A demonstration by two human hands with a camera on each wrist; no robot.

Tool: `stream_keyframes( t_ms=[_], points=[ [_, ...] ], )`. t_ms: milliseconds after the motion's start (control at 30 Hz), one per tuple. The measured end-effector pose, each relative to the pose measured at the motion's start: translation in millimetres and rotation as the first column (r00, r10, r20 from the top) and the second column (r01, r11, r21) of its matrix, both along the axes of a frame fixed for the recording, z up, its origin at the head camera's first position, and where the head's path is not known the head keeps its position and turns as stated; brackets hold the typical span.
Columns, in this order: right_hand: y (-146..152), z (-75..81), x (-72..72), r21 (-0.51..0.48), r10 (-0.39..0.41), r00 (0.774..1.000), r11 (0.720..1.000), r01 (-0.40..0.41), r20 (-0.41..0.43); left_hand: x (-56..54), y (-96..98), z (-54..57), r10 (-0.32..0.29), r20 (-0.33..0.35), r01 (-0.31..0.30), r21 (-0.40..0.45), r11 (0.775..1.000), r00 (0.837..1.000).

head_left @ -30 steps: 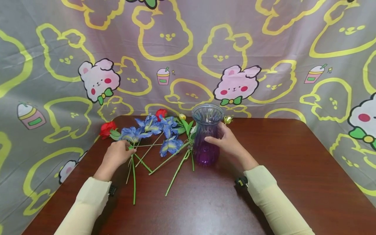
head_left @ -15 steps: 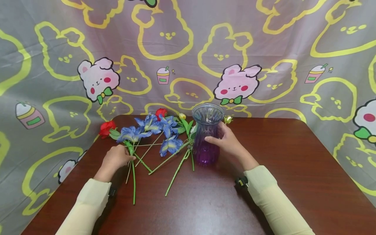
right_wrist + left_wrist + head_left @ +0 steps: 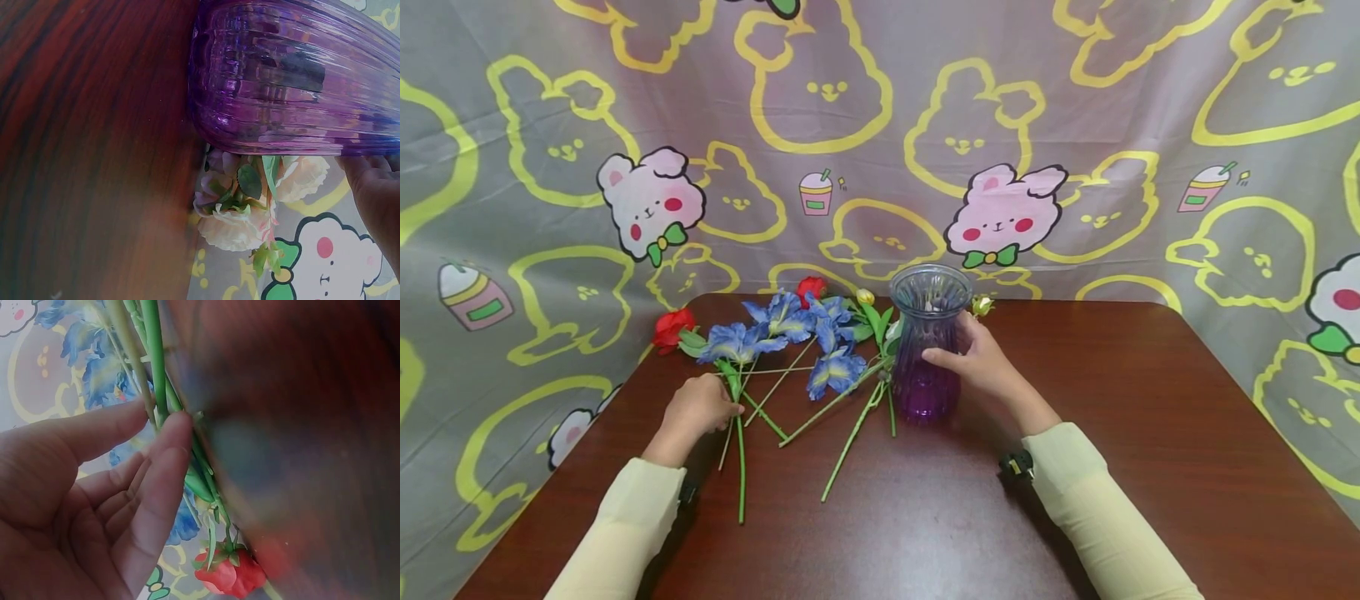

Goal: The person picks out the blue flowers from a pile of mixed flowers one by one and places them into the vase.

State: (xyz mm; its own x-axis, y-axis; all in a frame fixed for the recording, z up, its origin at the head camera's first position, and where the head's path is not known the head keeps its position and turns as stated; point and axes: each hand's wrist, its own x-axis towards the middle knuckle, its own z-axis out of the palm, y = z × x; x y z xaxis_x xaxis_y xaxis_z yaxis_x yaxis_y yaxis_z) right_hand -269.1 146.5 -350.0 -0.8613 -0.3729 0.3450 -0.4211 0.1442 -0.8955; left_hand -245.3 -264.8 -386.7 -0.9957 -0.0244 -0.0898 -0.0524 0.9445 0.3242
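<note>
In the head view my left hand (image 3: 700,408) is low over the left side of the table, at the stems below the blue irises (image 3: 737,342). In the left wrist view its thumb and fingertip pinch a bright green flower stem (image 3: 156,356); an olive stem (image 3: 128,350) runs close beside it. A red flower (image 3: 231,575) lies further along. My right hand (image 3: 992,371) holds the ribbed purple glass vase (image 3: 925,387), thumb on the near side, other fingers mostly hidden behind it. The vase (image 3: 269,87) stands upright on the table.
More artificial flowers lie at the back: a red one (image 3: 811,289), a yellow bud (image 3: 865,297), and cream blooms (image 3: 234,231) behind the vase. Several loose stems (image 3: 850,450) cross the table (image 3: 925,517). A patterned curtain (image 3: 880,108) hangs around the back and sides.
My left hand has drawn slightly down towards me along the stems, uncovering a bright green leaf. The right hand and the vase have stayed in place.
</note>
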Motion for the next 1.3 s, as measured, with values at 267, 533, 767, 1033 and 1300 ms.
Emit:
stream_keyframes(
  t_ms=[267, 533, 767, 1033, 1300],
  points=[
    [-0.1, 0.1, 0.3, 0.006, 0.000, 1.000, 1.000, 0.000, 0.000, -0.7, 0.6, -0.9, -0.004, -0.003, 0.004, 0.022, 1.000, 1.000],
    [-0.2, -0.2, -0.5, 0.002, 0.003, 1.000, 1.000, -0.003, 0.000, -0.8, -0.3, -1.2, -0.021, -0.023, 0.021, 0.035, 0.999, 1.000],
    [-0.1, -0.9, -2.0, -0.010, 0.013, 1.000, 1.000, -0.013, -0.017, 1.2, 1.3, 4.5, 0.014, -0.035, -0.011, 0.092, 0.996, 0.999],
    [5.8, -25.0, -23.3, -0.018, 0.008, 0.999, 1.000, -0.008, -0.033, 2.5, 4.2, 8.5, 0.031, -0.023, -0.028, 0.115, 0.993, 0.999],
    [0.7, -1.5, -0.8, -0.019, 0.012, 1.000, 1.000, -0.013, -0.003, 3.7, 5.4, 9.3, 0.046, 0.005, -0.046, 0.148, 0.988, 0.999]
  ],
)
